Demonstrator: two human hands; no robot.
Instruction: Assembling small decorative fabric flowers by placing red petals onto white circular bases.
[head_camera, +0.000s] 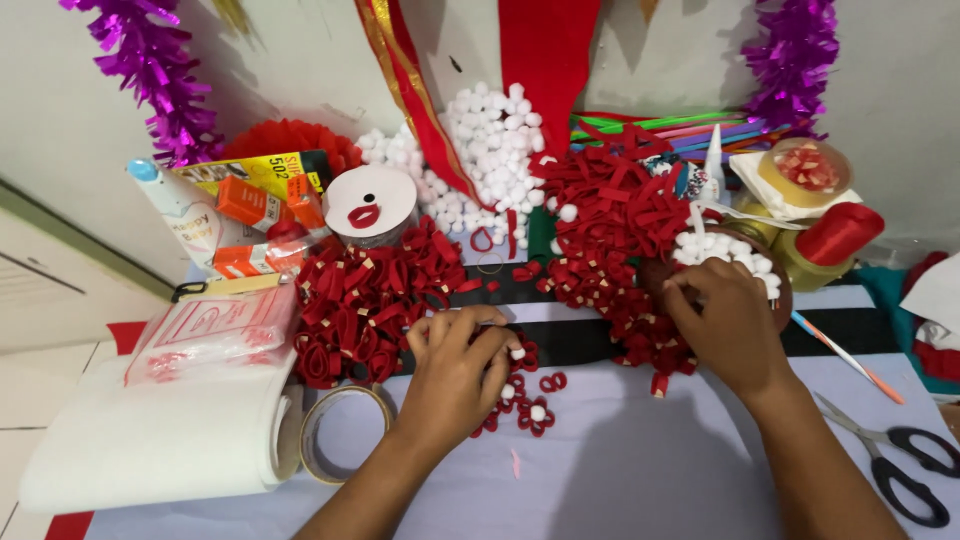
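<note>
Under your left hand lies a cluster of small red felt loops, each folded into a petal shape, several with a tiny white pompom set in the middle. They sit flat on the pale worktop, touching one another, and your fingertips pinch one loop with its pompom. Your right hand rests on a brown bowl heaped with white pompoms, fingers curled onto the pile.

Scissors lower right | tape ring lower left | white foam roll far left | purple tinsel upper corners | red ribbon spool right
</note>
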